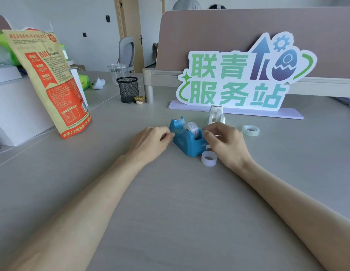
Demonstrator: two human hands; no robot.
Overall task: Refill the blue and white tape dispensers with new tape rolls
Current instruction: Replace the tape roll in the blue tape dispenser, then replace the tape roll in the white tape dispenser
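Observation:
The blue tape dispenser stands on the grey table with a clear tape roll seated in its slot. My left hand presses its fingertips against the dispenser's left side. My right hand touches the dispenser's right side, fingers curled; whether it pinches anything is hidden. An empty tape core lies in front of the dispenser by my right wrist. The white tape dispenser stands just behind, without a visible roll. A new tape roll lies flat to the right.
A green-lettered sign on a lilac base stands behind the dispensers. A tall orange-and-tan bag leans at the left. A black mesh cup and a small yellow-lidded pot sit at the back.

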